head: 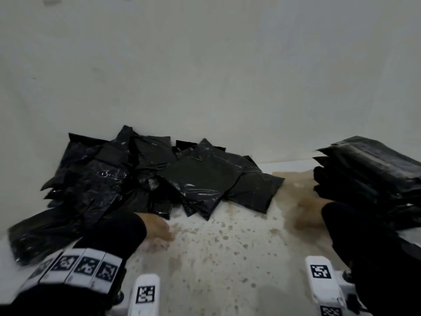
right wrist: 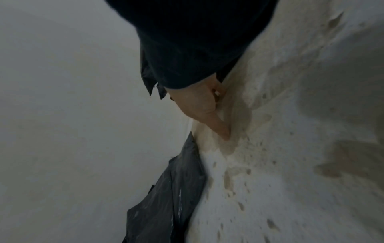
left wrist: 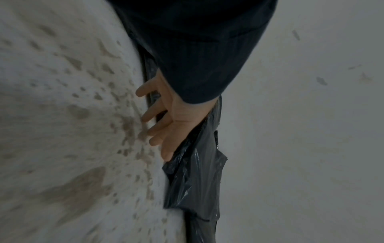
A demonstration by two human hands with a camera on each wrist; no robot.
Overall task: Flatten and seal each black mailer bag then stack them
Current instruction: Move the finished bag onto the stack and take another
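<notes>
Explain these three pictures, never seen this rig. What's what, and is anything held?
No machine: a person works bare-handed, wearing three cameras. The wide picture is from the head; the other two look along each wrist. On the stained white surface lies a loose pile of black mailer bags, with a neater stack of mailer bags on the right. The left hand is spread open at the pile's edge, holding nothing. The right hand is blurred near the stack; its grip is unclear.

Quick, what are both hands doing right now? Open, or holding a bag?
Left hand: open, fingers spread, holding nothing.
Right hand: looks open, thumb out, holding nothing; its fingers are mostly hidden.
</notes>
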